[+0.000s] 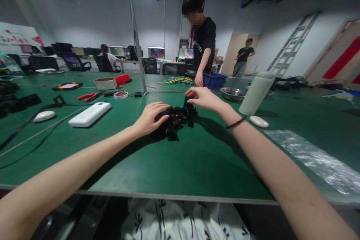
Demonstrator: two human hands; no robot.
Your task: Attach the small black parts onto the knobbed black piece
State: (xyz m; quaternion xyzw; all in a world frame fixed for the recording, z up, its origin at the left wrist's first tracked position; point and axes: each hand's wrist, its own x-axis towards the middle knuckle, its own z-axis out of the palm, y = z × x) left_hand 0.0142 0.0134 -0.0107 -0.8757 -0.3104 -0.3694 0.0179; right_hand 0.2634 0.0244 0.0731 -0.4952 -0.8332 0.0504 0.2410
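Observation:
Black jointed parts (177,117) lie in a cluster on the green table (180,172), in front of me. My left hand (153,117) rests over the left end of the cluster, thumb and fingers apart around it; what its palm covers is hidden. At the upper right of the cluster, my right hand (203,98) has thumb and fingertips closed on an upright black piece. A dark band circles my right wrist.
Left stand a white power bank (90,114), red pliers (87,96), tape and an open box (105,83). A metal pole rises behind. Right are a green bottle (256,93), a metal bowl (233,93) and plastic wrap (315,157). A person reaches toward cables (177,80).

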